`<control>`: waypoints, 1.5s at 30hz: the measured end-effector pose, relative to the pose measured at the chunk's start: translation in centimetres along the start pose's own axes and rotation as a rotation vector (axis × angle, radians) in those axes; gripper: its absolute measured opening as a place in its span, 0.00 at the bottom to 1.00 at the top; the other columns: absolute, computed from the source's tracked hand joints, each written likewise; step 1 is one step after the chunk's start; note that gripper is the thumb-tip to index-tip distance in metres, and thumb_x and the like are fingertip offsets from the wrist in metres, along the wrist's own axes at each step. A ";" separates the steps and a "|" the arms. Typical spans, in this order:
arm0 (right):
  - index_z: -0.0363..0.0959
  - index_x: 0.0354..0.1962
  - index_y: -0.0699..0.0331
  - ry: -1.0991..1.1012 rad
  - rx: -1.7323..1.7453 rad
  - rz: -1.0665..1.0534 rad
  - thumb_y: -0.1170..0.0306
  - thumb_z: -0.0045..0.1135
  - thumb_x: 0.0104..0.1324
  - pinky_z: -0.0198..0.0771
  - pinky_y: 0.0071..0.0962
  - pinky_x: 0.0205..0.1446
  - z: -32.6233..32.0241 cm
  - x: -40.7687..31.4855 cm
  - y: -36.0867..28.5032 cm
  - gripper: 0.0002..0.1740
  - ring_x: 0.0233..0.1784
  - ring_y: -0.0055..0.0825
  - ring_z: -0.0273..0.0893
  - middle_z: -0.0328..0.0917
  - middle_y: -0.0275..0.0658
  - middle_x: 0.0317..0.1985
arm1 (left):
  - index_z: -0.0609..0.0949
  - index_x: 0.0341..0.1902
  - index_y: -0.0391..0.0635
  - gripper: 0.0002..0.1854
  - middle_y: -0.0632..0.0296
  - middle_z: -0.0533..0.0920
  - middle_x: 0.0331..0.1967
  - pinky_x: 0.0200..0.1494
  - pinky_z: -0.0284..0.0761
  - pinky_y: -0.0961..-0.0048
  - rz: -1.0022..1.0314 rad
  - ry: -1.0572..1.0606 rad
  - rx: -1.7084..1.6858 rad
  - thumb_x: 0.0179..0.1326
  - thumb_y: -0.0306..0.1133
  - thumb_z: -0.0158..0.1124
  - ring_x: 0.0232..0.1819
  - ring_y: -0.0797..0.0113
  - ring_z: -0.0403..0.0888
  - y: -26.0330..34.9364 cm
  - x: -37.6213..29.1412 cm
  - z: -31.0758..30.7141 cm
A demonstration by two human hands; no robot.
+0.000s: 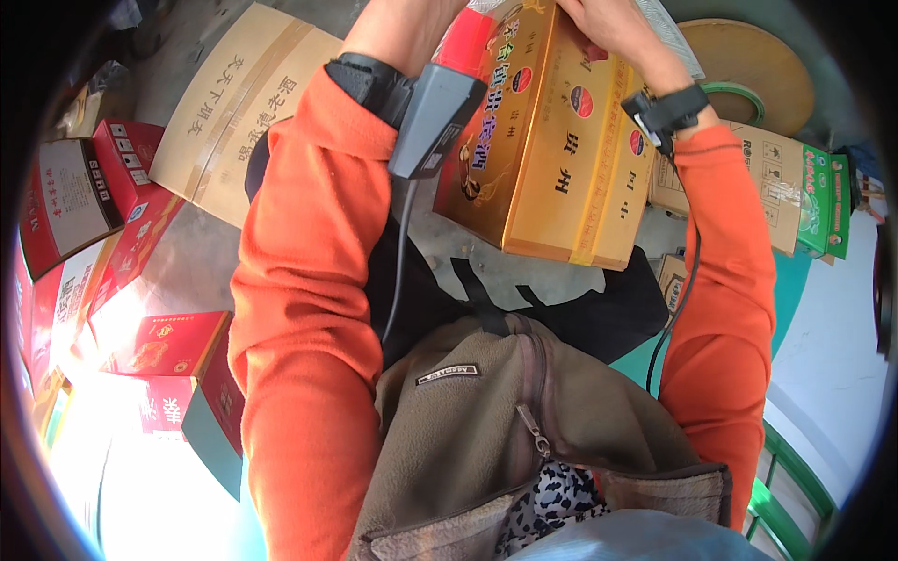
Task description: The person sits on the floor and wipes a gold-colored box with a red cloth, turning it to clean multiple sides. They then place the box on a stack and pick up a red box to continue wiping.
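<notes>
A gold cardboard carton (540, 154) with printed lettering and a strip of yellow tape stands tilted in front of me, near my knees. My right hand (607, 21) reaches over its far top end at the picture's upper edge; the fingertips are cut off, so its grip cannot be told. My left hand is out of view past the top edge; only its forearm and black wrist strap show. A grey device (438, 119) on a cable sits by the left wrist, in front of something red. Silvery patterned material (673, 38) lies behind the carton's far end.
A brown taped carton (245, 105) lies to the left, with red boxes (168, 343) nearer the left edge. At the right are a round brown board (758, 63), another cardboard carton (761, 175), a green box (824, 200) and green metal bars (793, 470).
</notes>
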State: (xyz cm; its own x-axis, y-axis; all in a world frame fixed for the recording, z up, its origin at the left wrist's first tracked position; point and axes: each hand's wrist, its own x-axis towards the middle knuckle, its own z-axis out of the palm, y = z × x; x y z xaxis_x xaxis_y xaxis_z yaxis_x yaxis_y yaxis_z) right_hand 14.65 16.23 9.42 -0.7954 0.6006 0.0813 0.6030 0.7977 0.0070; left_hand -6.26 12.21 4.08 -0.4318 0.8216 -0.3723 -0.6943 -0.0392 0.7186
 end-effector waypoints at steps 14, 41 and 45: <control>0.77 0.45 0.65 -0.185 0.602 0.301 0.75 0.55 0.69 0.74 0.22 0.39 -3.6 -13.8 -13.7 0.09 0.34 0.24 0.79 0.78 0.35 0.37 | 0.78 0.49 0.39 0.12 0.59 0.76 0.40 0.35 0.68 0.68 0.016 0.050 -0.066 0.66 0.33 0.56 0.35 0.66 0.71 3.1 1.1 -3.5; 0.72 0.57 0.72 0.951 1.521 1.068 0.62 0.44 0.79 0.73 0.31 0.62 -4.4 -33.2 -1.8 0.21 0.55 0.29 0.79 0.81 0.42 0.50 | 0.78 0.59 0.46 0.18 0.63 0.80 0.57 0.59 0.70 0.67 -0.105 -0.512 0.744 0.73 0.43 0.55 0.60 0.67 0.76 -1.3 -2.8 -3.0; 0.71 0.58 0.71 1.399 1.680 1.284 0.61 0.41 0.80 0.69 0.35 0.67 1.8 -38.0 -0.2 0.22 0.61 0.31 0.76 0.79 0.43 0.55 | 0.74 0.66 0.45 0.27 0.59 0.77 0.61 0.57 0.72 0.67 0.001 -0.568 1.000 0.74 0.52 0.53 0.63 0.67 0.73 -3.5 -7.9 -2.5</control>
State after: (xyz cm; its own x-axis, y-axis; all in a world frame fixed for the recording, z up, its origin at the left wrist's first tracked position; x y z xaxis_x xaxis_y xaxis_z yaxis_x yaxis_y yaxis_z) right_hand 44.65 -6.60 4.57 0.5750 0.7647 -0.2909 -0.5151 0.0622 -0.8549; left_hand -1.86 4.46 3.06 0.0663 0.9695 -0.2359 0.1831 0.2206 0.9580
